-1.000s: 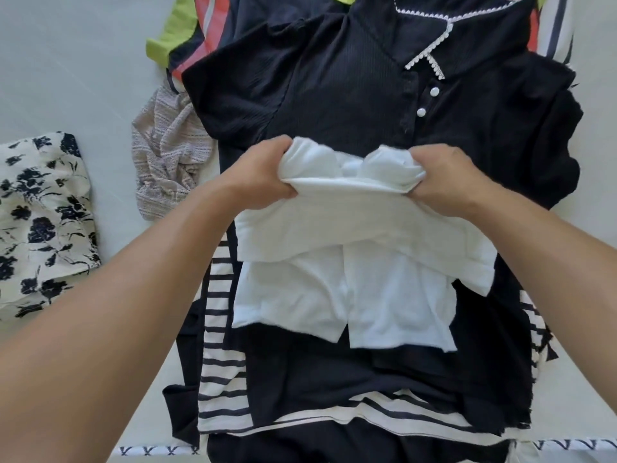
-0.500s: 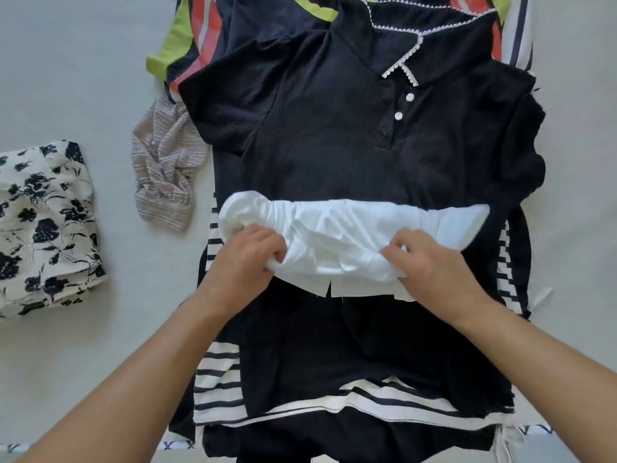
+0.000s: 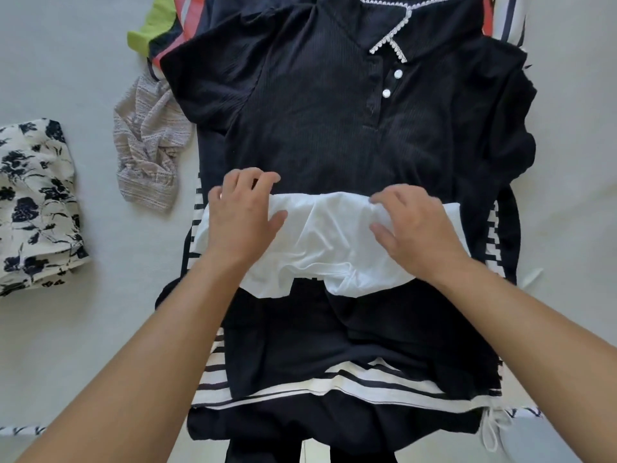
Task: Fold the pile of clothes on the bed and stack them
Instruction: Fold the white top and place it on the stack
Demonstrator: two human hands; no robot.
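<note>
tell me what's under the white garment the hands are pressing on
The white garment lies on a navy polo shirt, with a black-and-white striped piece showing beneath that. Whatever sits directly under the white fabric is covered.

L hand (image 3: 245,218) & R hand (image 3: 415,228) flat on bunched white garment (image 3: 320,242), atop dark polo shirt (image 3: 317,111), bed (image 3: 66,61)

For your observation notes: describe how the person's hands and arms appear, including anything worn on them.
Both forearms are bare: no sleeves reach into view. The left hand and right hand show no gloves, rings, watch or bracelets. Fingernails look short and unpainted.
</note>
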